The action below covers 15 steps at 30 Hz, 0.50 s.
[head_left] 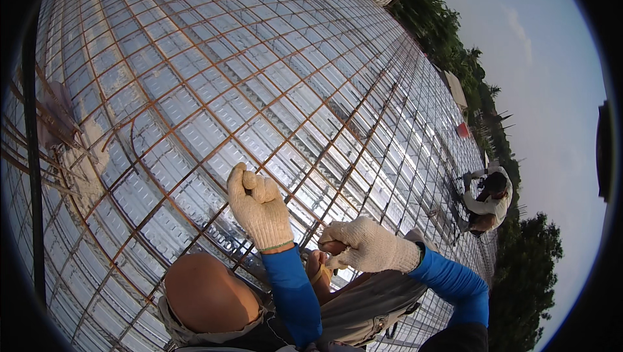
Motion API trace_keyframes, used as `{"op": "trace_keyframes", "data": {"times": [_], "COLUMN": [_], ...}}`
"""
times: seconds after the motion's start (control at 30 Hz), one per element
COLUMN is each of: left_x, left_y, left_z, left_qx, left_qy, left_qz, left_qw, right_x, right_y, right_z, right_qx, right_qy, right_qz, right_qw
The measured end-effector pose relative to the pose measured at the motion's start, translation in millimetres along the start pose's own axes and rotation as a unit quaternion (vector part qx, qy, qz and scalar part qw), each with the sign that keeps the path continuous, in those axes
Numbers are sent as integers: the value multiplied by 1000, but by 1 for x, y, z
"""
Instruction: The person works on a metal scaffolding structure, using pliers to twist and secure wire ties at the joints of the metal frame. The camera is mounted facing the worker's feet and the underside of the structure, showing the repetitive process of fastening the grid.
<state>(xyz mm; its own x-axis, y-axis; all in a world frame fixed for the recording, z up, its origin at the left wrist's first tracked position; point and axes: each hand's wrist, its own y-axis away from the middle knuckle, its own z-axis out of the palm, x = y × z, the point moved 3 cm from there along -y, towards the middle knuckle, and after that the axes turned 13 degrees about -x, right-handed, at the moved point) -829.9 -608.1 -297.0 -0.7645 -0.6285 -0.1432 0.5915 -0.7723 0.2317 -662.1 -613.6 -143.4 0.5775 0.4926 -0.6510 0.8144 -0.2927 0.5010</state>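
Observation:
My left hand [261, 212], in a cream knitted glove, is raised just above the rusty rebar mesh [214, 151]. Its fingers are curled in, and whatever they may hold is too small or hidden to name. To its right and lower, my right hand [376, 246], in a matching glove, is closed near my legs. A brown rounded shape [333, 247] shows at its fingers; I cannot tell what it is. Both forearms wear blue sleeves. My bare knee [211, 293] is bent at the lower left, beside the left forearm.
Shiny ribbed metal decking [240, 99] lies under the mesh. Bent bars [48, 118] stick up at the left by a dark upright pole [32, 157]. At the right, another person [490, 199] crouches on the mesh. A red object [463, 130] sits near the far edge, with trees beyond.

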Motion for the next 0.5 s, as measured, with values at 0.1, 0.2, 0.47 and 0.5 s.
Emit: {"op": "trace_keyframes", "data": {"times": [0.1, 0.2, 0.47, 0.5], "left_x": [1, -6, -15, -19], "left_y": [1, 4, 23, 24], "left_z": [0, 17, 52, 49], "left_qx": [-9, 43, 55, 54], "left_qy": [0, -63, -187, -170], "left_qz": [3, 37, 142, 133], "left_qw": [1000, 996, 970, 975], "right_x": [11, 31, -11, -10], "right_y": [1, 6, -12, -15], "right_z": [5, 2, -21, -15], "right_qx": [-45, -17, 151, 121], "right_qy": [-240, -176, 314, 287], "right_qz": [152, 181, 90, 115], "right_qw": [958, 967, 933, 943]}}
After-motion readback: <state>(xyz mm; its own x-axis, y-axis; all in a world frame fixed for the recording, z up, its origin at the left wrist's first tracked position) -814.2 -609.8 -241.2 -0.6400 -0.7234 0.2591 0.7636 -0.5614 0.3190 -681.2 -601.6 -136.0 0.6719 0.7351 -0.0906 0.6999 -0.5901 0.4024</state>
